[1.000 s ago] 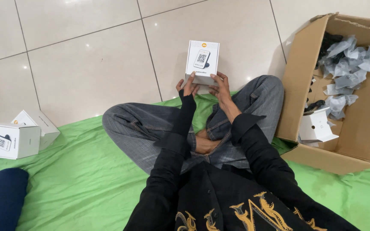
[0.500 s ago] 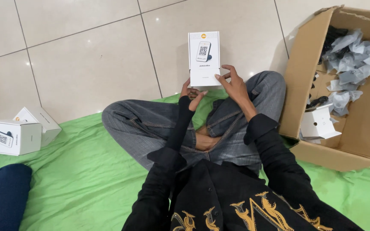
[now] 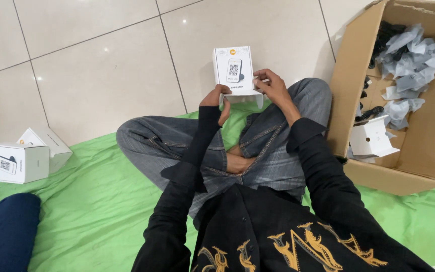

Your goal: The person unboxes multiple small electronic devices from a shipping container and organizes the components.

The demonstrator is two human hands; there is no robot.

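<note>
Cardboard carton (image 3: 419, 151) at the right edge of the green sheet (image 3: 91, 201) holds grey wrappers; we hold a small white box (image 3: 233, 70) upright above our crossed legs, its printed face toward us. Our left hand (image 3: 216, 96) pinches its lower left corner; our right hand (image 3: 273, 86) curls fingers around its right edge.

Four small white boxes (image 3: 233, 70); one cardboard carton (image 3: 419, 156)

Glossy cream tiled floor (image 3: 101, 65), green sheet (image 3: 96, 211) spread over it, two small white boxes (image 3: 18, 161) at the sheet's left edge, open cardboard carton (image 3: 424, 151) on the right
</note>
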